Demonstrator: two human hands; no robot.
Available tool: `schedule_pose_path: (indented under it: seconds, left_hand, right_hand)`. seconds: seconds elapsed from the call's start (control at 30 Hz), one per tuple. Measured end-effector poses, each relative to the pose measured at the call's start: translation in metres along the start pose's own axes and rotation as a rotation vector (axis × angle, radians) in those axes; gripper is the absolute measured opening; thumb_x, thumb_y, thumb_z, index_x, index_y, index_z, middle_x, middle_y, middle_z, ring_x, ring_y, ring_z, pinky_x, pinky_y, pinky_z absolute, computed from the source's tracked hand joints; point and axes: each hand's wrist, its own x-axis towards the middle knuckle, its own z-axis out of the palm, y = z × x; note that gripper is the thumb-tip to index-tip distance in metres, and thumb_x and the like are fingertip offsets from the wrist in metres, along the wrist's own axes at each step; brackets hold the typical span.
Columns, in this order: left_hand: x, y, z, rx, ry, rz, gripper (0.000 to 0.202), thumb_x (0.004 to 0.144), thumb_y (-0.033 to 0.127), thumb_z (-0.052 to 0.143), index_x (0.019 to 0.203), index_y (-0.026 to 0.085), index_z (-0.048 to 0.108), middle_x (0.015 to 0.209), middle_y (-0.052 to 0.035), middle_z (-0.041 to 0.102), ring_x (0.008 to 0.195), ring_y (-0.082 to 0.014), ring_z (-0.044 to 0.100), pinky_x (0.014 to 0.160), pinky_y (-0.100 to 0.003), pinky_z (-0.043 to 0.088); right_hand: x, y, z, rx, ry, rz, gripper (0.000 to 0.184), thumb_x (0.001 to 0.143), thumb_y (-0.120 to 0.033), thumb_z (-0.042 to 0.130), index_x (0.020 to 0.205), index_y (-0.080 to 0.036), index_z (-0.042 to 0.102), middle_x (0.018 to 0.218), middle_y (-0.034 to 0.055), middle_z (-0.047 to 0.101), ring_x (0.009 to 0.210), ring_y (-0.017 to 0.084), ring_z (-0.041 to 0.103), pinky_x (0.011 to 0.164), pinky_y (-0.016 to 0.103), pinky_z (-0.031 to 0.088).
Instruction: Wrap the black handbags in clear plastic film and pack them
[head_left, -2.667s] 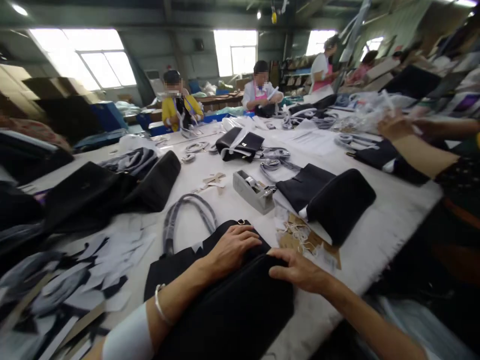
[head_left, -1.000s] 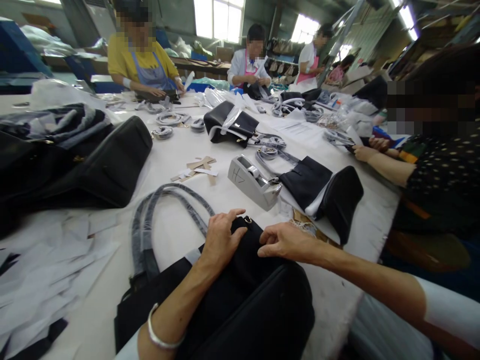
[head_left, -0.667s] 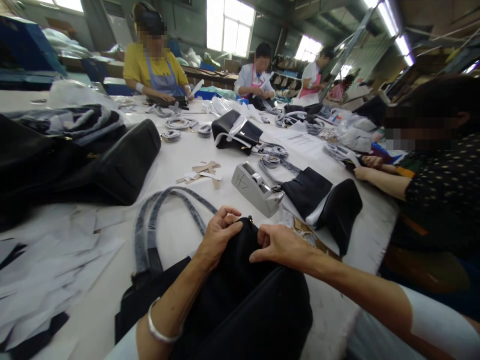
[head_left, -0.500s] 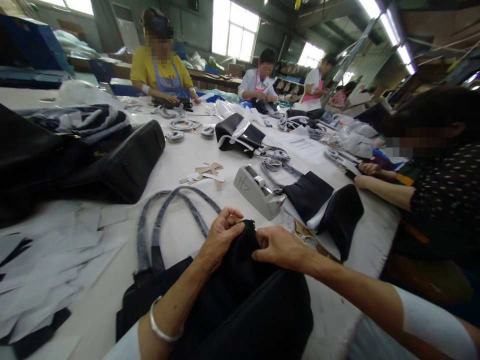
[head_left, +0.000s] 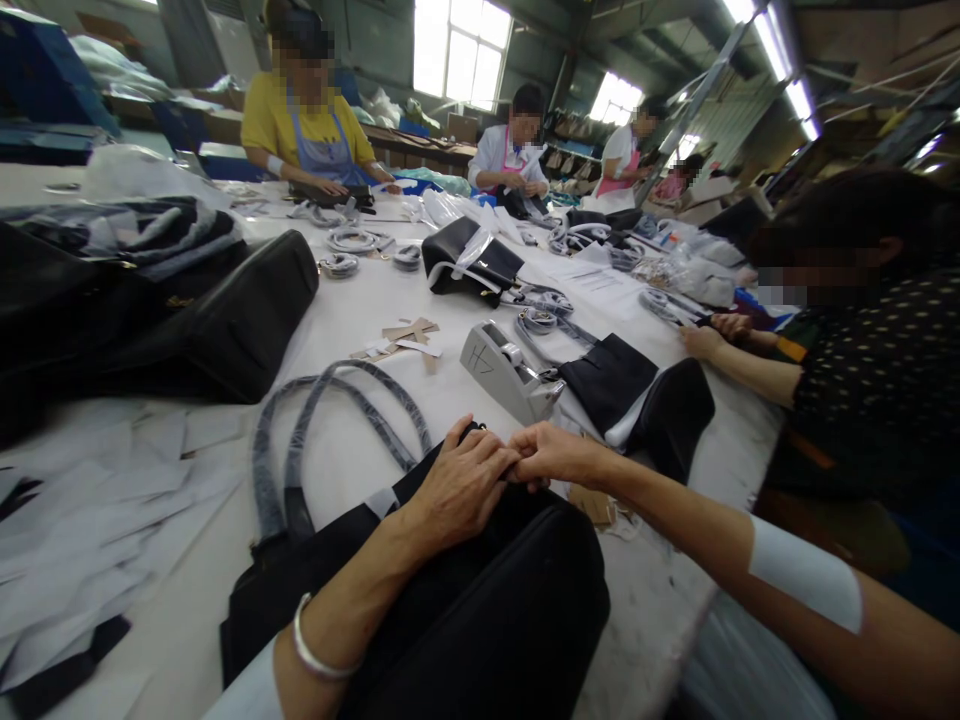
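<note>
The white counter (head_left: 442, 395) runs from the lower left to the upper right of the frame and is crowded with work. The black bag (head_left: 487, 620) lies on it at the bottom centre, its top edge pointing up the frame. Its two grey wrapped handles (head_left: 289, 470) loop out flat on the counter towards the left. A second dark bag (head_left: 232, 310) rests on its side at mid-left. A third dark bag (head_left: 667, 410) lies right of centre, near the far counter edge. A co-worker in a dotted dark top (head_left: 877, 360) sits at the right edge of the frame, one forearm on the counter. Loose white paper scraps (head_left: 90, 520) cover the lower left. A grey tape dispenser (head_left: 499, 368) stands just above the hands, between the handles and the third bag.

The left hand (head_left: 461, 490), a silver bangle (head_left: 307, 650) on its wrist, lies on the black bag, its fingers curled over the top edge in a closed grip. The right hand (head_left: 555, 458) comes in from the right. Its fingertips are drawn together in a closed grip on the same edge, touching the left fingers.
</note>
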Motion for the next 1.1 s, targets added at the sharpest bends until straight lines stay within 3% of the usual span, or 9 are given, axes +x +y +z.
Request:
schedule_pose_path:
  seconds: [0.1, 0.23, 0.43, 0.53, 0.7, 0.83, 0.93, 1.0, 1.1]
  left_hand:
    - [0.000, -0.006, 0.007, 0.087, -0.139, -0.014, 0.040, 0.083, 0.019, 0.065, 0.121, 0.024, 0.055, 0.102, -0.0041, 0.062, 0.104, -0.0234, 0.056, 0.115, -0.051, 0.020]
    - [0.001, -0.012, 0.011, 0.130, -0.244, -0.015, 0.022, 0.082, 0.026, 0.068, 0.103, 0.021, 0.061, 0.102, -0.0040, 0.061, 0.103, -0.0231, 0.055, 0.114, -0.049, 0.021]
    - [0.003, -0.007, 0.018, 0.183, -0.222, 0.018, 0.005, 0.089, 0.020, 0.056, 0.092, 0.021, 0.060, 0.094, -0.0046, 0.061, 0.095, -0.0223, 0.054, 0.105, -0.043, 0.031]
    - [0.002, -0.008, 0.020, 0.167, -0.087, -0.014, 0.011, 0.090, 0.012, 0.048, 0.090, 0.020, 0.056, 0.091, -0.0051, 0.060, 0.092, -0.0221, 0.054, 0.102, -0.042, 0.034]
    - [0.000, -0.029, 0.003, -0.322, 0.419, -0.306, 0.009, 0.088, 0.013, 0.050, 0.090, 0.022, 0.048, 0.097, -0.0037, 0.061, 0.102, -0.0214, 0.057, 0.099, -0.041, 0.040]
    - [-0.003, -0.041, -0.010, -0.582, 0.601, -0.391, 0.001, 0.093, 0.022, 0.046, 0.093, 0.023, 0.046, 0.102, -0.0042, 0.063, 0.113, -0.0216, 0.056, 0.101, -0.042, 0.040]
    - [-0.004, -0.038, -0.009, -0.421, 0.568, -0.347, 0.007, 0.093, 0.023, 0.047, 0.098, 0.023, 0.052, 0.101, -0.0038, 0.062, 0.105, -0.0212, 0.057, 0.103, -0.044, 0.037]
    - [-0.002, -0.035, -0.005, -0.282, 0.512, -0.265, 0.012, 0.093, 0.020, 0.046, 0.098, 0.023, 0.056, 0.096, -0.0029, 0.063, 0.099, -0.0210, 0.055, 0.104, -0.044, 0.034]
    - [0.003, -0.032, 0.001, -0.189, 0.447, -0.214, 0.018, 0.096, 0.019, 0.041, 0.097, 0.023, 0.059, 0.089, -0.0023, 0.064, 0.092, -0.0204, 0.055, 0.099, -0.043, 0.035]
  right_hand:
    - [-0.022, 0.003, -0.009, -0.181, -0.002, -0.038, 0.031, 0.073, -0.027, 0.067, 0.102, -0.017, 0.069, 0.072, -0.0021, 0.067, 0.065, 0.013, 0.061, 0.058, 0.022, 0.043]
    - [-0.058, -0.006, 0.003, -0.446, 0.003, -0.187, 0.043, 0.081, -0.041, 0.070, 0.120, -0.024, 0.064, 0.099, 0.0022, 0.073, 0.086, 0.018, 0.065, 0.076, 0.027, 0.047]
    - [-0.063, 0.004, 0.056, -0.744, 0.176, -0.564, 0.039, 0.079, -0.056, 0.070, 0.084, -0.018, 0.069, 0.077, 0.0034, 0.069, 0.074, 0.018, 0.061, 0.071, 0.030, 0.044]
    - [-0.073, -0.003, 0.064, -0.737, 0.333, -0.755, 0.043, 0.078, -0.060, 0.069, 0.071, -0.017, 0.062, 0.062, -0.0010, 0.061, 0.062, 0.014, 0.055, 0.068, 0.030, 0.043]
    - [-0.138, -0.036, 0.053, -0.844, 0.408, -0.954, 0.027, 0.084, -0.038, 0.071, 0.068, -0.021, 0.058, 0.076, 0.0020, 0.067, 0.082, 0.019, 0.063, 0.104, 0.041, 0.041]
    - [-0.162, -0.023, 0.038, -0.654, 0.575, -0.895, 0.011, 0.087, -0.035, 0.066, 0.087, -0.024, 0.066, 0.104, 0.0061, 0.070, 0.104, 0.024, 0.063, 0.101, 0.037, 0.048]
    - [-0.139, -0.005, 0.020, -0.247, 0.773, -0.577, 0.027, 0.094, -0.043, 0.053, 0.109, -0.024, 0.066, 0.120, 0.0085, 0.066, 0.113, 0.025, 0.060, 0.099, 0.037, 0.048]
    - [-0.114, 0.001, 0.008, 0.081, 0.676, -0.319, 0.040, 0.095, -0.052, 0.048, 0.114, -0.021, 0.065, 0.119, 0.0108, 0.066, 0.113, 0.024, 0.060, 0.101, 0.038, 0.047]
    - [-0.081, 0.005, 0.000, 0.424, 0.275, -0.075, 0.058, 0.091, -0.065, 0.046, 0.105, -0.014, 0.068, 0.100, 0.0123, 0.070, 0.102, 0.025, 0.065, 0.097, 0.040, 0.048]
